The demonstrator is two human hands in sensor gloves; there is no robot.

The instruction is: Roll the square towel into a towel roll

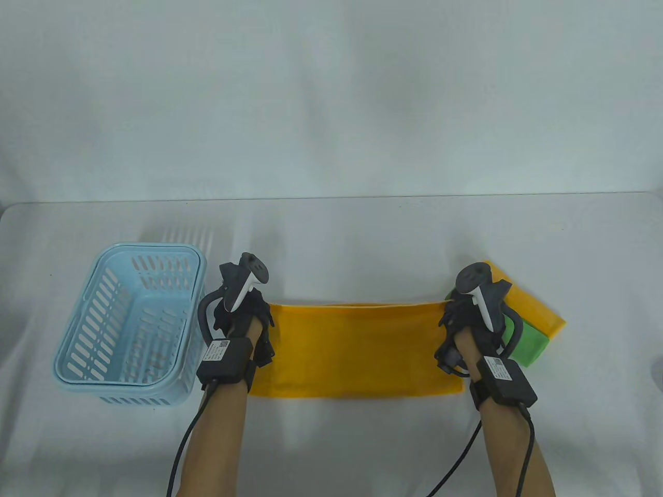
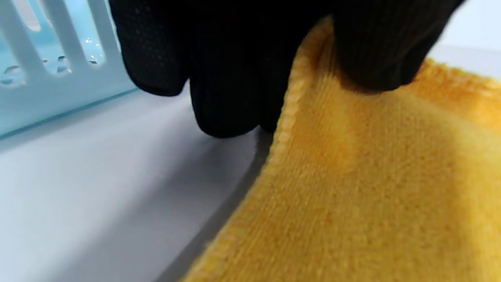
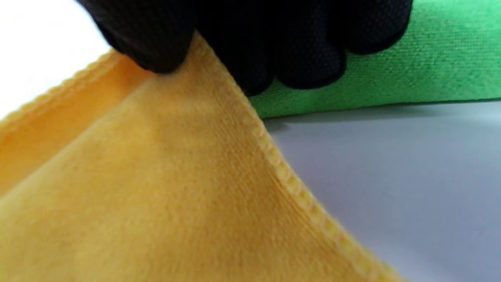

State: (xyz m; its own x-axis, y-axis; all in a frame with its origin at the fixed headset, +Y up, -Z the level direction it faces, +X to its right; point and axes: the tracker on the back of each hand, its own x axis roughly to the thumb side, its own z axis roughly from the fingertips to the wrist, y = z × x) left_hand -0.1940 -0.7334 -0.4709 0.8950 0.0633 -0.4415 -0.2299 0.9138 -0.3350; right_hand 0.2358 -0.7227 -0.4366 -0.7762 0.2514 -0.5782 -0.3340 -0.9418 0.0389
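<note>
Now left hand and right hand each pinch far corner of soft yellow square towel, lifted off white table, so edge stays straight for folding, rolling.

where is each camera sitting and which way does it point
Table view: above the table, looking down at the yellow towel, blue basket and folded towels; left hand, right hand and forearms show.
Left wrist view: at the left wrist, looking along gloved fingers pinching the towel's edge, basket behind.
Right wrist view: at the right wrist; fingers pinch the towel, green towel behind.
All three share the yellow towel.
</note>
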